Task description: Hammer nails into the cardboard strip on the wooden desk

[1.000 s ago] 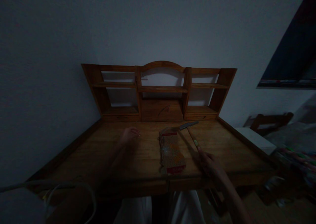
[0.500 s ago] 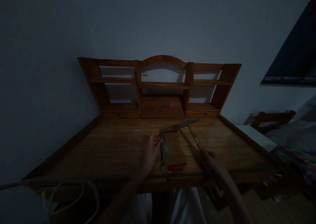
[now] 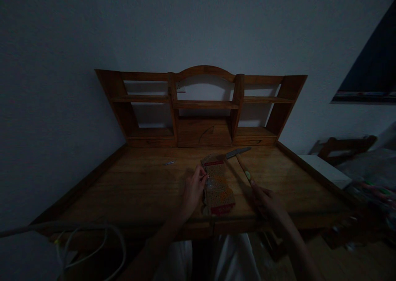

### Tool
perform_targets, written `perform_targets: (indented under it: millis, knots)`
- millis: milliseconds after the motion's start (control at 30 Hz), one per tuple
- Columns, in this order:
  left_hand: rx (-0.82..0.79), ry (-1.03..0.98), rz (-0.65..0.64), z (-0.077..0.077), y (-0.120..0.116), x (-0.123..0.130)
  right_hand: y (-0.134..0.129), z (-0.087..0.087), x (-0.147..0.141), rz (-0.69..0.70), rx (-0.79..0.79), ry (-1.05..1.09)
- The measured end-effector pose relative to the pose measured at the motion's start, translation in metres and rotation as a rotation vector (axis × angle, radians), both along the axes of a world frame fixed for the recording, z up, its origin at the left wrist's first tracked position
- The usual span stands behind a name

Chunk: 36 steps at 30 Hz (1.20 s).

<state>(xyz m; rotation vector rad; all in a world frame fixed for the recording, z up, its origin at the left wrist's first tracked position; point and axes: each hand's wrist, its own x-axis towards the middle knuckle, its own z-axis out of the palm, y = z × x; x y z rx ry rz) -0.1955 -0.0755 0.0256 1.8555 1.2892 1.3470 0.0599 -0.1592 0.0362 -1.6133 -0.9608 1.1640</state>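
My right hand [image 3: 262, 198] is closed around the wooden handle of a hammer [image 3: 243, 165], whose long metal head is raised beyond the far right corner of a cardboard piece. That torn, flattened cardboard [image 3: 221, 192], brown with red bands, lies on the wooden desk [image 3: 148, 186]. At its left edge my left hand [image 3: 196, 184] is pinched, fingertips over the cardboard. A tiny bright point shows at those fingertips, too small and dark to name. Farther left on the desktop rests a small thin metallic piece [image 3: 169, 163].
A wooden shelf unit [image 3: 204, 105] stands along the desk's back edge against the wall. White cables [image 3: 122, 248] loop at the lower left. To the right are a white surface [image 3: 321, 169], a wooden chair back [image 3: 349, 147] and a heap of blurred items.
My left hand has shifted slightly right and up, farther over the cardboard. My right hand still holds the hammer in nearly the same place. The view has moved a little.
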Motion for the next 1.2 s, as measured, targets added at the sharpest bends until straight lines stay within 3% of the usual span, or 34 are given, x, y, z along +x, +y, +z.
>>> perform_targets:
  millis: [500, 800, 1000, 1200]
  knots:
    - [0.044, 0.099, 0.014, 0.004, -0.008, -0.001, 0.003, -0.006, 0.003, 0.02, 0.012, -0.028]
    - [0.0, 0.054, -0.057, 0.006, -0.012, -0.001, -0.012, 0.003, -0.005, 0.039, 0.101, -0.285]
    - [0.024, 0.098, -0.039, 0.001, -0.009, -0.001, -0.03, 0.021, -0.018, 0.096, 0.206, -0.357]
    - [0.029, 0.094, -0.049, 0.004, -0.01, -0.003, -0.047, 0.032, -0.022, 0.051, 0.277, -0.679]
